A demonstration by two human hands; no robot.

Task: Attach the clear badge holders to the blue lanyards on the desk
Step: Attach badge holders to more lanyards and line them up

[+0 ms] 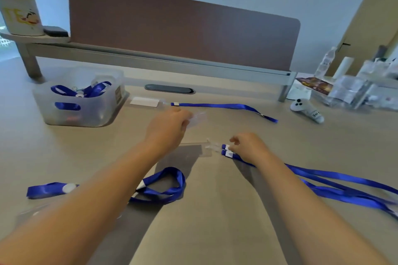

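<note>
My left hand (pixel 167 127) is closed around a clear badge holder (pixel 197 118) raised just above the desk. My right hand (pixel 247 146) pinches the white-tipped ends of two blue lanyards (pixel 323 180) that trail off to the right; a clear clip (pixel 212 146) sticks out from those ends. Beside the clip, another clear holder (pixel 191 150) lies flat on the desk. One lanyard (pixel 221 106) lies farther back, joined to a holder with a white card (pixel 144 101). A looped lanyard (pixel 163 189) lies under my left forearm.
A translucent bin (pixel 64 114) with more blue lanyards stands at the back left. A white controller (pixel 307 109) and clear plastic packets (pixel 353 92) sit at the right. A brown divider panel (pixel 183 34) runs along the desk's far edge, with a cup (pixel 20 11) on a shelf.
</note>
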